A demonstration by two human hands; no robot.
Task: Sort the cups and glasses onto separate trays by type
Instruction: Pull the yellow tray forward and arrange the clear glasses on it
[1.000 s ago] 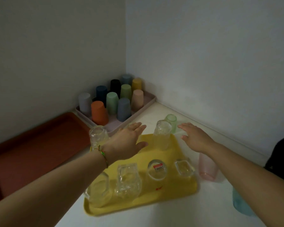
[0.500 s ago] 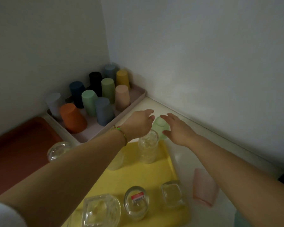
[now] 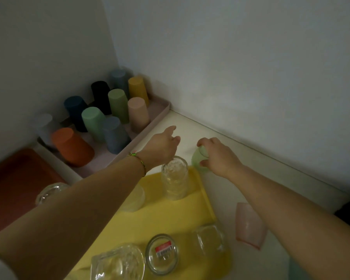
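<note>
The fingers (image 3: 202, 141) of the right hand (image 3: 220, 157) are curling over the top of a pale green cup (image 3: 197, 159) while the thumb is pressing on its near side, so the hand is gripping it. The cup is sitting just past the far right corner of the yellow tray (image 3: 180, 217), and I cannot tell whether it is resting on the white bench (image 3: 182, 122) or being lifted clear of it. The left hand (image 3: 162, 147) is hovering with its fingers loosely bent and closing on nothing. Nearest the camera, three clear glasses are standing in a row along the yellow tray's near edge: a textured glass (image 3: 117, 263), a glass with a red sticker (image 3: 162, 253) and a squarish glass (image 3: 209, 239). Right of the tray, a pink cup (image 3: 249, 226) is standing upside down on the bench. Further on, a tall clear glass (image 3: 175, 178) is standing at the tray's far end, just under the left hand. Out to the left, another clear glass (image 3: 49, 191) is showing beside an orange-red tray (image 3: 8, 178). In the far corner, a pale tray (image 3: 160, 110) is carrying coloured cups (image 3: 93, 123), all upside down and packed close together.
</note>
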